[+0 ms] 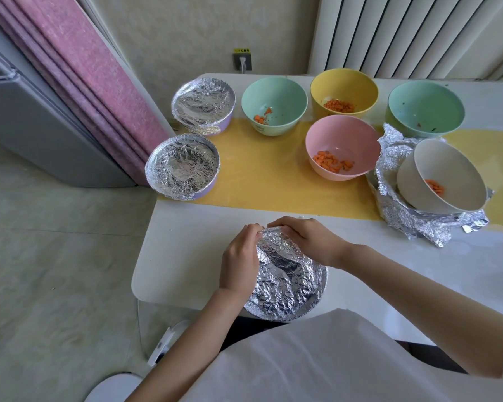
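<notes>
Eight bowls on one white tabletop (pixel 186 250); clock positions are read from item 1, with 12 o'clock toward the wall.

1. Foil-covered bowl (pixel 288 285): at the near edge of the tabletop, off the yellow mat (pixel 259 181), just in front of the person's body. Crinkled foil spans its whole top. The left hand (pixel 238 256) lies along the rim from 9 to 11 o'clock and the right hand (pixel 305 239) lies at 1 to 2 o'clock. The hands are close together, fingers curled onto the foil at the far rim, fingertips almost meeting at 12 o'clock.
2. Near lilac bowl (pixel 182 166): foil-topped, between 10 and 11 o'clock, at the mat's left end.
3. Far lilac bowl (pixel 204 105): foil-topped, 11 o'clock, just behind item 2.
4. Left green bowl (pixel 273 105): 12 o'clock, uncovered, holding a few pieces of diced carrot (pixel 260 118).
5. Yellow bowl (pixel 344 91): between 12 and 1 o'clock, farthest back, with carrot inside.
6. Pink bowl (pixel 341 146): 1 o'clock, just in front of item 5, with carrot inside.
7. Right green bowl (pixel 426 111): between 1 and 2 o'clock, holding only scraps.
8. White bowl (pixel 442 175): 2 o'clock, tilted, resting in a loose foil sheet (pixel 413 224), with carrot inside.
</notes>
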The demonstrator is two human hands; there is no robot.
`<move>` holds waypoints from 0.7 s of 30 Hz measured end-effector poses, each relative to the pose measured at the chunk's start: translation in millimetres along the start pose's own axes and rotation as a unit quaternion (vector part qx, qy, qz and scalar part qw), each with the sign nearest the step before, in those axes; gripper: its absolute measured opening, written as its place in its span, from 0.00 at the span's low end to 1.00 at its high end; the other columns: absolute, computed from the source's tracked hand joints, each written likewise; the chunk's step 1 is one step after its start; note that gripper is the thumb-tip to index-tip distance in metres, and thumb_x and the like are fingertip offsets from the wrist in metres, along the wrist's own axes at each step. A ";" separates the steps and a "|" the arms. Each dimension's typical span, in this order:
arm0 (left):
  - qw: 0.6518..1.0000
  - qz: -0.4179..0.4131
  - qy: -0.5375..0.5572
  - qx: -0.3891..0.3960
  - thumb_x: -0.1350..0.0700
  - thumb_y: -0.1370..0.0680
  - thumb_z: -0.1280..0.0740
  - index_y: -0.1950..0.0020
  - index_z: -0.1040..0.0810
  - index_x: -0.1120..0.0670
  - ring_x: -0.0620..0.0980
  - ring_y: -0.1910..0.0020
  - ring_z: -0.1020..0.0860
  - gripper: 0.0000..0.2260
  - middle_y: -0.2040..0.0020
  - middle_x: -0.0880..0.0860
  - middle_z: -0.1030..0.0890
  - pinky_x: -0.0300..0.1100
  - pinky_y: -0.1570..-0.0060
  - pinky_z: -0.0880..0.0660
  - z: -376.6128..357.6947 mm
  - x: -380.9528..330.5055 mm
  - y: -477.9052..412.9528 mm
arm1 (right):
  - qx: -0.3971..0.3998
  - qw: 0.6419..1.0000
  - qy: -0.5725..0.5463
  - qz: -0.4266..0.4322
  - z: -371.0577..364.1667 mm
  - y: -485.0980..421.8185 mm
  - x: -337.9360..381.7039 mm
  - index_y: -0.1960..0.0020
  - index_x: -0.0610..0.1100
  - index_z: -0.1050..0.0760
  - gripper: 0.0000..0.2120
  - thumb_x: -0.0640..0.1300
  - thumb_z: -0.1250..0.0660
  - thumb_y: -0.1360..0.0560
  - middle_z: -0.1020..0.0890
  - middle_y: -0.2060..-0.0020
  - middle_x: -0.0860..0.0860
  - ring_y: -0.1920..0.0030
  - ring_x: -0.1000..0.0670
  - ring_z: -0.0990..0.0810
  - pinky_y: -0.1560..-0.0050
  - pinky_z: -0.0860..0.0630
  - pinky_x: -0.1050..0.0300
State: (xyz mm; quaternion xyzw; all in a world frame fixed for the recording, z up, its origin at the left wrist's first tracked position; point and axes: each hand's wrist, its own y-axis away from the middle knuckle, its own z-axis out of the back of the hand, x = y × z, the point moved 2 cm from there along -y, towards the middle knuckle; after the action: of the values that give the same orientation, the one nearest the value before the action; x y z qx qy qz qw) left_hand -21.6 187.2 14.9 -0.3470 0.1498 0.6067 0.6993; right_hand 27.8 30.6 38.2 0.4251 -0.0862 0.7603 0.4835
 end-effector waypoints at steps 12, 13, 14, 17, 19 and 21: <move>0.992 0.130 0.002 -0.001 0.70 0.23 0.39 0.45 0.22 0.61 0.55 0.53 0.19 0.11 0.52 0.58 0.17 0.33 0.57 0.32 3.7 8.2 -2.9 | -0.069 0.997 0.022 0.014 -4.1 -7.5 -7.6 0.39 0.42 0.25 0.12 0.40 0.44 0.19 0.17 0.49 0.47 0.52 0.46 0.20 0.56 0.33 0.66; 0.991 0.134 0.003 0.004 0.69 0.22 0.40 0.44 0.23 0.61 0.56 0.52 0.19 0.10 0.51 0.58 0.17 0.35 0.56 0.31 3.8 7.8 -3.1 | -0.071 0.997 0.028 0.014 -5.0 -8.6 -8.4 0.40 0.43 0.25 0.12 0.39 0.43 0.19 0.17 0.50 0.47 0.52 0.46 0.20 0.56 0.33 0.65; 0.990 0.138 0.003 0.009 0.67 0.22 0.40 0.44 0.23 0.61 0.56 0.51 0.20 0.10 0.50 0.57 0.18 0.37 0.56 0.30 3.9 7.8 -3.2 | -0.070 0.997 0.038 0.015 -5.3 -9.3 -8.2 0.39 0.44 0.25 0.12 0.38 0.43 0.20 0.17 0.49 0.47 0.51 0.46 0.20 0.55 0.32 0.64; 0.989 0.144 -0.002 0.011 0.67 0.22 0.40 0.45 0.24 0.61 0.57 0.53 0.19 0.09 0.53 0.58 0.17 0.38 0.60 0.31 5.3 7.6 -2.4 | -0.058 0.994 0.084 0.035 -4.5 -10.4 -2.8 0.36 0.44 0.28 0.14 0.38 0.43 0.20 0.19 0.44 0.47 0.47 0.45 0.21 0.50 0.30 0.59; 0.991 0.136 0.000 0.012 0.70 0.23 0.39 0.46 0.23 0.61 0.56 0.53 0.19 0.10 0.54 0.58 0.17 0.34 0.61 0.32 5.8 5.5 -2.4 | -0.050 0.993 0.101 0.043 -5.1 -11.8 2.3 0.35 0.43 0.29 0.15 0.38 0.45 0.19 0.20 0.42 0.47 0.44 0.45 0.22 0.47 0.30 0.58; 0.992 0.127 -0.005 0.018 0.72 0.25 0.39 0.45 0.23 0.60 0.55 0.53 0.19 0.13 0.54 0.58 0.17 0.35 0.59 0.30 5.3 3.2 -2.7 | -0.047 0.993 0.100 0.041 -5.1 -14.3 4.4 0.36 0.44 0.27 0.18 0.32 0.43 0.23 0.19 0.43 0.47 0.46 0.45 0.21 0.49 0.27 0.56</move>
State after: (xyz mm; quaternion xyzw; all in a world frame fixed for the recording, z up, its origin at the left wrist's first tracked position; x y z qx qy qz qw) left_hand -19.4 193.0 17.5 -0.3098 0.2003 0.6892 0.6236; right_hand 35.8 43.7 34.2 0.3199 -0.0905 0.8135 0.4771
